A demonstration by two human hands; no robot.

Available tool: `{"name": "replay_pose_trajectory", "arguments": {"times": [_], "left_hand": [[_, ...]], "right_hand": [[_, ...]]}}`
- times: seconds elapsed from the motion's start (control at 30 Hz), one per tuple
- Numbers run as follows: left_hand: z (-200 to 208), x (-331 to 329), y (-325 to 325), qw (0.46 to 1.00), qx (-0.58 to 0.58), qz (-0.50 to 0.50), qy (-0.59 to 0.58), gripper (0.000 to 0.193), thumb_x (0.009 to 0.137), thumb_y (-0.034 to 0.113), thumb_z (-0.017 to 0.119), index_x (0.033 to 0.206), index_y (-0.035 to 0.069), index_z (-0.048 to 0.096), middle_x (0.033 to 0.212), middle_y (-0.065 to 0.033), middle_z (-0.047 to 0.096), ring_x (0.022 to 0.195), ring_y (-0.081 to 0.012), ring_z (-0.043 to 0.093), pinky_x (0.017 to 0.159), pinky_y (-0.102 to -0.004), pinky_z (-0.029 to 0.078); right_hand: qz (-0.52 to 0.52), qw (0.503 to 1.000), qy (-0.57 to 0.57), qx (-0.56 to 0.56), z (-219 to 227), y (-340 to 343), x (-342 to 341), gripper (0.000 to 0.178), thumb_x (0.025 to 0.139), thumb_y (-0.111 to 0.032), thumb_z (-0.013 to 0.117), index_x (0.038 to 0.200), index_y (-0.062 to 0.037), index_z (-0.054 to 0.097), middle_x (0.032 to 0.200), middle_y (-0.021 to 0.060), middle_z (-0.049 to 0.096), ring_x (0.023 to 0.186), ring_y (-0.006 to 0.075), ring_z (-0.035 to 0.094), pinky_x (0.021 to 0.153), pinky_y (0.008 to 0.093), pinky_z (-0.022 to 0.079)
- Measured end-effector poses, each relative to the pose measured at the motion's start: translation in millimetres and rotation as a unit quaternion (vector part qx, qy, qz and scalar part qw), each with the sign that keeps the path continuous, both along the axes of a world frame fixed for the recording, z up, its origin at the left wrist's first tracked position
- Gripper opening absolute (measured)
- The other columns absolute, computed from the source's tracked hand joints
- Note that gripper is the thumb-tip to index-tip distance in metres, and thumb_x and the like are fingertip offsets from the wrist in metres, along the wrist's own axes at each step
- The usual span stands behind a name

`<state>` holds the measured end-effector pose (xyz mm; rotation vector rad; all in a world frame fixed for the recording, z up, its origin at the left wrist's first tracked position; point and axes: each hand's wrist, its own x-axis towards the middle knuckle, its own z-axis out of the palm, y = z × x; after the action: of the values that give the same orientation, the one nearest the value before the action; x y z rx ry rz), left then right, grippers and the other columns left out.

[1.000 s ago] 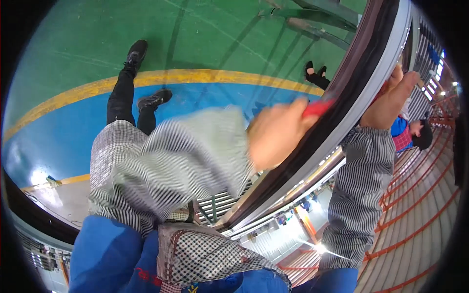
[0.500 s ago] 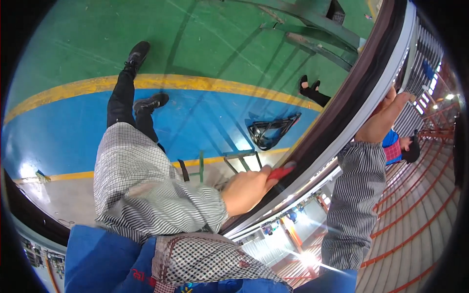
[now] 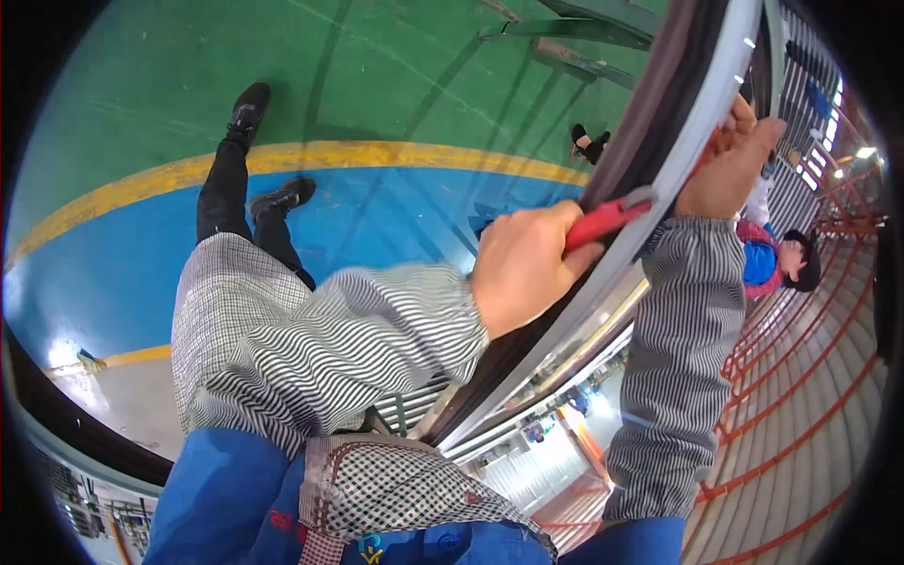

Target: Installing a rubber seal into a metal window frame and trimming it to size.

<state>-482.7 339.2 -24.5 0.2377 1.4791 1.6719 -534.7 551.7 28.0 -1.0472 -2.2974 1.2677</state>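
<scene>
My left hand (image 3: 525,266) is closed round a red-handled tool (image 3: 607,221) with a grey curved tip. The tip lies at the pale grey rim (image 3: 692,132) of a large framed panel, beside its dark brown strip (image 3: 617,179). Farther up the same rim is my right hand (image 3: 730,169), fingers bent at the edge. A bit of red shows by its fingers, but I cannot make out what it is. Striped sleeve covers wrap both forearms.
A person in black shoes (image 3: 273,198) and a checked garment stands at the left. Another person in a dark cap (image 3: 802,262) is at the far right. A green metal frame (image 3: 584,33) stands at the top. Yellow lines (image 3: 377,153) divide the floor.
My left hand has moved up and to the right along the panel with the red tool. My right hand has shifted slightly up. The panel's edge now appears farther left at the top.
</scene>
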Motion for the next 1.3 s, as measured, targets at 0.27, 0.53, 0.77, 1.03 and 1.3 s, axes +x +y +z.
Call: {"name": "replay_pose_trajectory", "arguments": {"times": [0.27,0.53,0.77,1.03,1.3], "left_hand": [[-6,-8,5,0.993,0.034,-0.002,-0.111,0.021,0.078,0.019,0.066,0.087,0.0,0.065,0.066,-0.0205,0.061,0.063,-0.0356,0.062,0.058,-0.0425,0.047],[-12,-20,3,0.989,0.078,-0.117,-0.049,0.027,0.082,0.025,0.065,0.092,0.0,0.064,0.07,-0.019,0.062,0.067,-0.0354,0.063,0.06,-0.0415,0.047],[-15,47,-67,0.982,-0.005,-0.18,-0.047,0.024,0.094,0.024,0.052,0.104,0.004,0.045,0.073,-0.0227,0.058,0.072,-0.0465,0.055,0.059,-0.0497,0.042],[-54,65,-59,0.994,0.021,-0.11,-0.006,0.028,0.095,0.026,0.051,0.1,0.0,0.043,0.071,-0.0258,0.059,0.068,-0.0471,0.057,0.058,-0.0544,0.043],[-65,67,-96,0.976,-0.002,-0.214,-0.029,0.029,0.093,0.027,0.053,0.104,0.0,0.048,0.07,-0.0222,0.061,0.066,-0.0428,0.06,0.056,-0.0524,0.045]], "right_hand": [[-0.057,0.991,-0.085,0.083,12,-104,96,0.038,0.096,-0.018,0.051,0.127,0.0031,0.044,0.109,0.0118,0.058,0.104,0.0182,0.056,0.091,0.0299,0.044],[-0.018,0.968,-0.196,0.157,10,-134,150,0.042,0.091,-0.007,0.058,0.127,0.005,0.041,0.114,0.0123,0.056,0.105,0.0179,0.055,0.093,0.0292,0.042],[-0.034,0.979,-0.172,0.103,9,-126,142,0.039,0.101,-0.023,0.04,0.131,0.0026,0.04,0.125,0.0103,0.048,0.115,0.0147,0.046,0.1,0.0291,0.035],[-0.061,0.993,-0.094,-0.02,-34,-112,151,0.06,0.1,-0.053,0.025,0.135,-0.0049,0.036,0.121,0.0066,0.053,0.108,0.0165,0.053,0.096,0.0305,0.042],[-0.068,0.986,-0.145,0.045,-53,-131,154,0.077,0.097,-0.061,0.022,0.145,-0.0008,0.023,0.141,0.0123,0.04,0.129,0.0232,0.04,0.109,0.0331,0.03]]}}
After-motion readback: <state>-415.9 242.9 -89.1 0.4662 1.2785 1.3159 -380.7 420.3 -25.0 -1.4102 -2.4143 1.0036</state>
